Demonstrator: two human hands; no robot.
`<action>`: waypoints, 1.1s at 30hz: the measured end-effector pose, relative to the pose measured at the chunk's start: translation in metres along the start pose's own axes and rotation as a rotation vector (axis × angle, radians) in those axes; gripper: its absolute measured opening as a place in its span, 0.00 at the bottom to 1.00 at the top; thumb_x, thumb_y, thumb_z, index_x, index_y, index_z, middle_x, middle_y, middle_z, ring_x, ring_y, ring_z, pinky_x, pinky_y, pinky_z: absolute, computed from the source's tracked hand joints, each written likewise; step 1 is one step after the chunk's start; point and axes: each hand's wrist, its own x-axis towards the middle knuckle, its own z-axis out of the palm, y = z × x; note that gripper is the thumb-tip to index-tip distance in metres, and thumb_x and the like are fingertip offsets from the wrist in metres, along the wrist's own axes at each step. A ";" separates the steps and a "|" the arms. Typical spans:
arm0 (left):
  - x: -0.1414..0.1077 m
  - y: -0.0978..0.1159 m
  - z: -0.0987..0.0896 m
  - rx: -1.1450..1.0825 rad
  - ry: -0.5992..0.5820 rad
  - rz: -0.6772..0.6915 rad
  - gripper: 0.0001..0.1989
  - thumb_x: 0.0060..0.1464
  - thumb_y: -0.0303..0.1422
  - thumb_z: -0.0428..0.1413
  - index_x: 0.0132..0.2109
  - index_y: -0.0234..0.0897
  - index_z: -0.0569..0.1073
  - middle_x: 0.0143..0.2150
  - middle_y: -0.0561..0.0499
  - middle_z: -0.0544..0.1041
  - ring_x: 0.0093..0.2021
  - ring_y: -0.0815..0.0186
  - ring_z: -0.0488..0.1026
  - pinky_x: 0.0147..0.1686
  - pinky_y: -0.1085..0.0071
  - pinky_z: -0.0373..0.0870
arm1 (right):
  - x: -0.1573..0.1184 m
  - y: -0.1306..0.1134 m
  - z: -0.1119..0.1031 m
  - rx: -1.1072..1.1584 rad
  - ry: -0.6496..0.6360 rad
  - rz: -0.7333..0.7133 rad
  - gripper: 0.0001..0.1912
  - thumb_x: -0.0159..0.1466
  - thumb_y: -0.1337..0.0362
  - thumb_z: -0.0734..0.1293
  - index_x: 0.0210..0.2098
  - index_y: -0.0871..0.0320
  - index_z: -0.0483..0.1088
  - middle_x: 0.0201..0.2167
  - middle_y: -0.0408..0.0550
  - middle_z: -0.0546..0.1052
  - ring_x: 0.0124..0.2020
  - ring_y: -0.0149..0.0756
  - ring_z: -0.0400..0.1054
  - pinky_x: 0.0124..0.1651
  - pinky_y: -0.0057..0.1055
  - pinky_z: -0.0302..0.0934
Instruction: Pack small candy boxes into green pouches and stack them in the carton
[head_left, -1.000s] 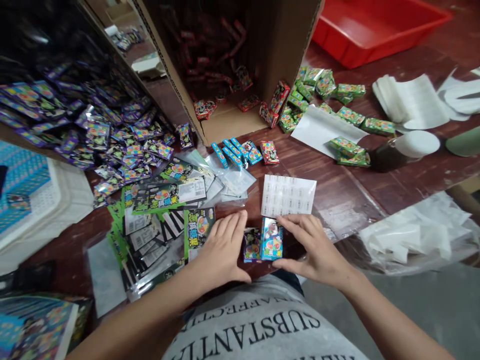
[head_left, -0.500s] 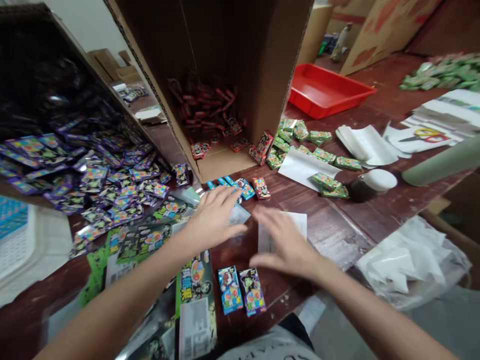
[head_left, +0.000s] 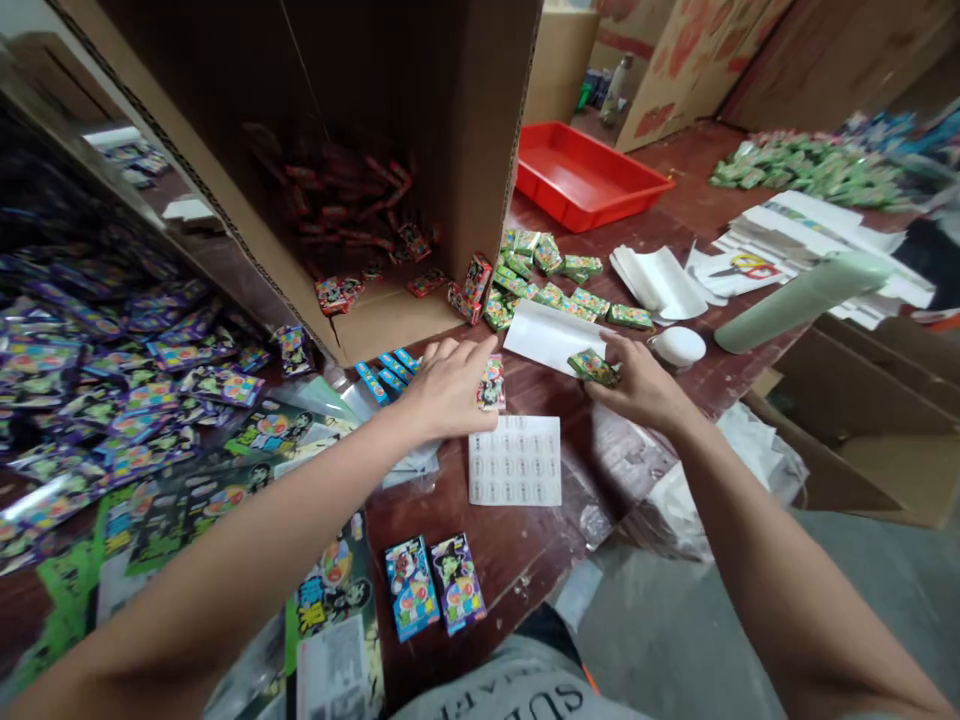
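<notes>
small green oblong box (head_left: 588, 366) within right grip (head_left: 646, 386), small red oblong box (head_left: 492, 384) against left grip (head_left: 448, 392); cannot tell if either clasps

Covered, cropped or too fine to read

From my distant seat, I find a red box (head_left: 492, 390) at centre partly covered by the left hand (head_left: 451, 388); I cannot tell whether it is gripped. The right hand (head_left: 643, 382) hides one end of the green packet (head_left: 591, 367) it holds. Just beyond, a white lid (head_left: 678, 346) shows, its underside hidden from me. I cannot read the tiny marks on the label sheet (head_left: 514, 465). Inside the carton (head_left: 491, 130), cropped at the top, red packets (head_left: 349, 205) blur into darkness. Purple packets (head_left: 150, 395) run past the left edge.
</notes>
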 end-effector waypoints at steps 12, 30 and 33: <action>-0.098 0.082 0.027 -0.265 -0.344 0.723 0.31 0.51 0.18 0.62 0.52 0.63 0.74 0.70 0.66 0.64 0.73 0.61 0.56 0.72 0.55 0.50 | -0.173 -0.054 0.048 0.272 -0.075 0.150 0.38 0.62 0.45 0.69 0.64 0.57 0.58 0.51 0.59 0.67 0.44 0.50 0.73 0.45 0.47 0.71; -0.153 0.133 0.066 -0.241 -0.222 0.006 0.40 0.52 0.27 0.55 0.70 0.34 0.54 0.71 0.39 0.57 0.67 0.51 0.60 0.64 0.54 0.59 | -0.182 -0.036 0.035 0.935 -0.538 0.088 0.31 0.73 0.45 0.48 0.59 0.56 0.71 0.38 0.53 0.82 0.34 0.46 0.77 0.38 0.42 0.72; -0.160 0.127 0.066 -0.262 -0.243 0.028 0.46 0.52 0.28 0.56 0.73 0.34 0.43 0.74 0.39 0.53 0.71 0.52 0.55 0.67 0.54 0.55 | -0.172 -0.049 0.047 0.846 -0.616 0.126 0.30 0.72 0.41 0.51 0.48 0.57 0.74 0.28 0.49 0.81 0.25 0.41 0.74 0.25 0.34 0.66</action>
